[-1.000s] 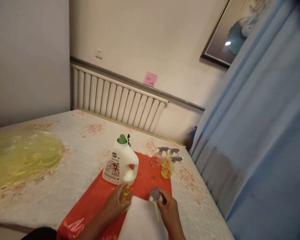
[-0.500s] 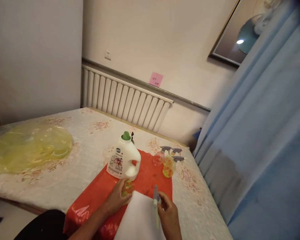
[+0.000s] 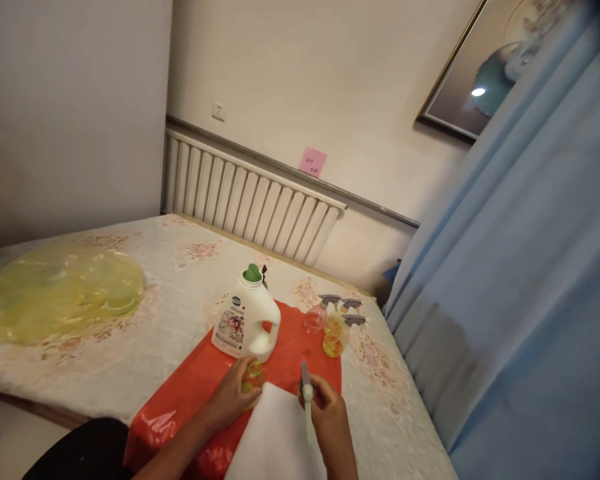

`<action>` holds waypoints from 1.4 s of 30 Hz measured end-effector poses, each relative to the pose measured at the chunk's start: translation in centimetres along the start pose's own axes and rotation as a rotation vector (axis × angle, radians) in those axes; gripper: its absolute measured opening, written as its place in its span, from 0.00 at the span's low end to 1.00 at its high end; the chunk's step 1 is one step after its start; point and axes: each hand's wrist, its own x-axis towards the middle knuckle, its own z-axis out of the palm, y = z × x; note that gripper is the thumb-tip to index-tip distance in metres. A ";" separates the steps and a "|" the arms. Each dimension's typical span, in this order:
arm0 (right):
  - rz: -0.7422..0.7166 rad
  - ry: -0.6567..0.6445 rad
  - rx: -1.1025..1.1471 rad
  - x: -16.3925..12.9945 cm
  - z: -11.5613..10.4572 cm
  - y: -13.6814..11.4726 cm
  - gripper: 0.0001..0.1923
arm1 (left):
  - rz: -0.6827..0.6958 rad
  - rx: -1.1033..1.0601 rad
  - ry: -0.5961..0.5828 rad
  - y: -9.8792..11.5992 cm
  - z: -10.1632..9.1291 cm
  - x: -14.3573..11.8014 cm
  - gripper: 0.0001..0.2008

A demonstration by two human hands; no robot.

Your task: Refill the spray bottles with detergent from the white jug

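Note:
My left hand is wrapped round a small clear yellow bottle with an open neck, standing on a red plastic sheet. To the right, my right hand grips a grey spray trigger head, its pale dip tube hanging down over a white sheet. The trigger head and the bottle are apart. Just beyond my left hand stands a white jug with a handle, a printed label and a green cap piece in its mouth.
Several small spray bottles with grey triggers, pink and yellow, stand at the red sheet's far right corner. A crumpled yellow plastic bag lies on the left of the flowered cloth. A blue curtain hangs at the right, a radiator behind.
My right hand has moved slightly left with the spray trigger head, bringing it nearer the bottle and turning it a little. My left hand stays on the bottle.

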 end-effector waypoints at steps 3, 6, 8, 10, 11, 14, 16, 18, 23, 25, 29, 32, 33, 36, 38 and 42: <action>0.042 -0.033 0.156 1.1 0.4 -0.5 0.15 | 0.001 -0.001 -0.007 -0.2 0.0 0.0 0.28; 0.033 -0.022 0.264 2.3 1.0 -1.3 0.18 | 0.010 -0.008 -0.020 -0.3 0.0 0.0 0.28; 0.008 0.008 0.309 3.0 1.6 -1.9 0.20 | 0.018 -0.013 -0.020 -0.4 0.0 -0.1 0.28; -0.014 0.041 0.346 3.7 2.2 -2.6 0.20 | 0.026 -0.015 -0.015 -0.4 0.1 0.0 0.28; -0.028 0.056 0.360 4.0 2.6 -3.0 0.21 | 0.031 -0.017 -0.013 -0.4 0.1 0.0 0.28; -0.086 0.091 0.373 4.8 3.4 -4.0 0.21 | 0.042 -0.021 -0.011 -0.4 0.1 -0.1 0.27; -0.121 0.095 0.376 5.3 3.8 -4.7 0.20 | 0.047 -0.025 -0.012 -0.4 0.1 -0.1 0.28; -0.143 0.087 0.367 5.7 4.2 -5.2 0.19 | 0.048 -0.027 -0.016 -0.2 0.1 -0.2 0.27; -0.157 0.052 0.307 6.5 5.2 -5.4 0.16 | 0.039 -0.023 -0.011 0.5 -0.1 -0.3 0.27; -0.155 0.040 0.294 6.7 5.7 -5.3 0.16 | 0.037 -0.019 -0.002 0.8 -0.1 -0.4 0.27; -0.151 0.018 0.259 6.9 6.7 -4.8 0.13 | 0.049 -0.018 0.007 0.9 -0.1 -0.4 0.25; -0.153 -0.013 0.238 6.8 7.5 -4.3 0.14 | 0.062 -0.023 0.001 0.7 -0.1 -0.4 0.26; -0.152 -0.025 0.233 6.8 7.8 -4.1 0.15 | 0.066 -0.025 -0.002 0.7 -0.1 -0.4 0.26; -0.153 -0.076 0.209 6.4 8.4 -3.4 0.15 | 0.083 -0.030 -0.001 0.6 -0.1 -0.4 0.25; -0.158 -0.113 0.187 6.0 8.6 -3.0 0.13 | 0.101 -0.031 0.003 0.6 0.0 -0.3 0.25; -0.173 -0.183 0.150 5.4 8.8 -2.2 0.11 | 0.125 -0.028 0.003 0.7 -0.1 -0.3 0.24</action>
